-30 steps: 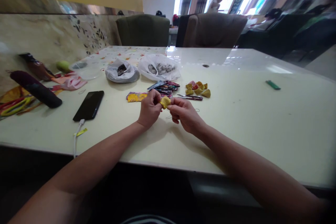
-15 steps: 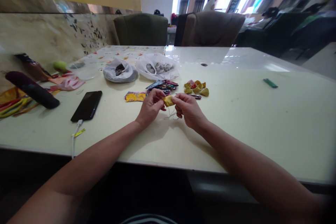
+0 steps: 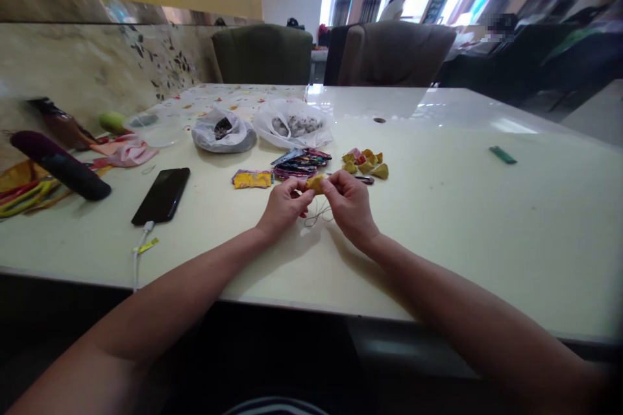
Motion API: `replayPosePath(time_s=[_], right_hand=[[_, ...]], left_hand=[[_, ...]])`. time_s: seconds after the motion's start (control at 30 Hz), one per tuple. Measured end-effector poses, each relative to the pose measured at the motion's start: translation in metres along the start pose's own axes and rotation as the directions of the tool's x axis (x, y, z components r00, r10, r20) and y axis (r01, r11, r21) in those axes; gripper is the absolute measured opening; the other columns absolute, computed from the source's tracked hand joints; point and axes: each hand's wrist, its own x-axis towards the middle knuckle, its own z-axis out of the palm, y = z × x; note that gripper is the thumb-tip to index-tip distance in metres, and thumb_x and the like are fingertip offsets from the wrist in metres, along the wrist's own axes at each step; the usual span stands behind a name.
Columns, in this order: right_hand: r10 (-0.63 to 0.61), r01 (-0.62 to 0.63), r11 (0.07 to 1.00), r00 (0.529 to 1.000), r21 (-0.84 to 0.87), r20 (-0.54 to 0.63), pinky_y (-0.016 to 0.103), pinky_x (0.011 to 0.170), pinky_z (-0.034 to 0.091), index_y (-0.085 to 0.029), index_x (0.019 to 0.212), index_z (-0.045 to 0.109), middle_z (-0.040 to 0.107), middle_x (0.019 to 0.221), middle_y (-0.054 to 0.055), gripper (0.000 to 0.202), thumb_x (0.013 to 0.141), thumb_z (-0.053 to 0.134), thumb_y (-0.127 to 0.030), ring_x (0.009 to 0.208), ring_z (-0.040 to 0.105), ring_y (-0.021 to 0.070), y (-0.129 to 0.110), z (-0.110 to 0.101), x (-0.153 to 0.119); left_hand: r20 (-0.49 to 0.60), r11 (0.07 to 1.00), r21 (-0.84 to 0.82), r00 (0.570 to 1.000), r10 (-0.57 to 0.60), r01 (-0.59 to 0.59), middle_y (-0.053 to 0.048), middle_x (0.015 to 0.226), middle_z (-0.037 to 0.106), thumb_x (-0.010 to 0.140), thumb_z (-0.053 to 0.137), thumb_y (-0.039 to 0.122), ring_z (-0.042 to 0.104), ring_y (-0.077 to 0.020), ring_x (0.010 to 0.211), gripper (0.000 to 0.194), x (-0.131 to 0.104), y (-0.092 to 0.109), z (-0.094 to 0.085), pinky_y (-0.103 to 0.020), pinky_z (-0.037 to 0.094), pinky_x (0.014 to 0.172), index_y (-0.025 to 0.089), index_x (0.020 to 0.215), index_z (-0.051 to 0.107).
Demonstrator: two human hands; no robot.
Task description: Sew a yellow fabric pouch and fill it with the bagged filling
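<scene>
A small yellow cloth piece (image 3: 316,183) is pinched between my left hand (image 3: 285,206) and my right hand (image 3: 351,207), above the white table (image 3: 302,272). Dark thread (image 3: 318,215) hangs in loops beneath it. Whether a needle is there is too small to tell. Just behind my hands lies a pile of patterned cloth pieces (image 3: 302,162), with flat yellow cloth (image 3: 253,179) to its left. Several small yellow cloth pieces (image 3: 378,171) sit in a group behind my right hand, beside a dark metal tool (image 3: 364,179) that is partly hidden.
Two white plastic bags (image 3: 243,139) (image 3: 292,136) with filling stand farther back. On the left are a phone (image 3: 161,196) with a cable, a dark elongated object (image 3: 61,165) and pink cloth (image 3: 129,151). A green lighter (image 3: 503,155) lies right. People and chairs are beyond.
My right hand has turned, its fingers now higher over the yellow cloth. The cloth and my left hand have shifted slightly, and the cloth looks more folded.
</scene>
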Motion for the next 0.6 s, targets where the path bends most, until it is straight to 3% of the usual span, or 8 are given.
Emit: replayPosePath(time_s=[0.13,0.33,0.5,0.6], right_hand=[[0.0,0.0,1.0,1.0,-0.019,0.005,0.029,0.056,0.027,-0.022,0.068,0.047,0.041,0.059,-0.005,0.028,0.089,0.061,-0.032,0.056,0.033,0.0107,0.002,0.001,-0.001],[0.1,-0.1,0.993,0.995,0.063,0.0,0.027,0.052,0.026,-0.022,0.069,0.047,0.041,0.059,-0.005,0.029,0.087,0.064,-0.038,0.055,0.034,0.0105,0.01,0.002,0.001],[0.177,-0.174,0.969,0.984,0.176,0.0,0.025,0.048,0.028,-0.023,0.071,0.049,0.042,0.059,-0.005,0.029,0.085,0.065,-0.042,0.052,0.035,0.0097,0.017,0.003,0.003],[0.19,-0.189,0.961,0.982,0.201,0.012,0.025,0.047,0.029,-0.023,0.071,0.049,0.041,0.058,-0.006,0.03,0.085,0.066,-0.043,0.051,0.034,0.0091,0.017,0.004,0.003]], left_hand=[[-0.053,1.0,-0.011,0.999,-0.002,0.002,0.003,0.059,0.059,0.076,0.069,0.028,0.054,-0.0082,0.047,0.015,0.001,0.001,0.0,-0.02,0.049,0.047,0.015,0.081,0.063],[-0.055,0.988,-0.153,0.998,-0.034,0.025,0.003,0.058,0.06,0.076,0.069,0.03,0.055,-0.009,0.05,0.02,0.003,-0.002,0.001,-0.023,0.055,0.053,0.014,0.087,0.064],[-0.039,0.989,-0.143,0.999,0.024,-0.03,0.001,0.082,0.063,0.07,0.076,0.029,0.06,-0.0095,0.061,0.029,0.003,-0.003,0.002,-0.025,0.059,0.054,0.016,0.092,0.062],[-0.04,0.994,-0.111,0.999,0.018,-0.023,0.001,0.083,0.062,0.071,0.075,0.029,0.061,-0.0092,0.061,0.027,0.003,-0.004,0.002,-0.025,0.059,0.054,0.017,0.089,0.059]])
